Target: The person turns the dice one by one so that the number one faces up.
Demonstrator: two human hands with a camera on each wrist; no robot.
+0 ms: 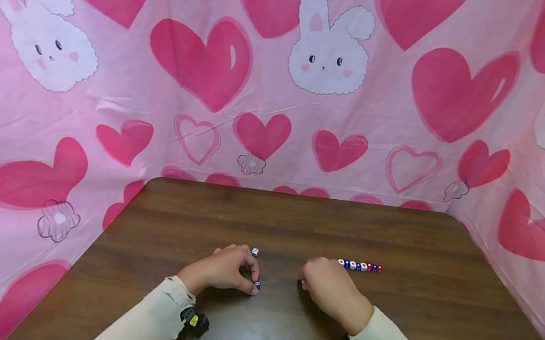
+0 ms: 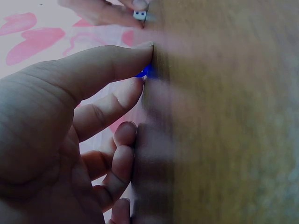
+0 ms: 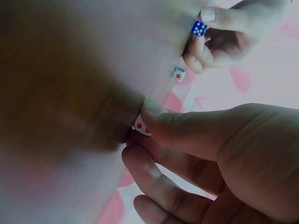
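My left hand [image 1: 224,268] pinches a blue die [image 1: 257,285] between thumb and forefinger, low at the tabletop; its white pips show in the right wrist view. Across from it, my right hand [image 1: 334,291] holds a white die with red pips [image 3: 141,125] between thumb and forefinger, also at the table surface. Just beyond the left fingers lies a loose white die [image 1: 255,252]. A straight row of white, blue and red dice [image 1: 360,266] stretches to the right behind the right hand, whose knuckles hide whatever lies at the row's left end.
The brown wooden table [image 1: 297,218] has rounded far corners. A pink cloth [image 1: 271,96] with hearts and rabbits hangs behind it and along both sides. A black strap with a small device [image 1: 195,321] sits at the left wrist.
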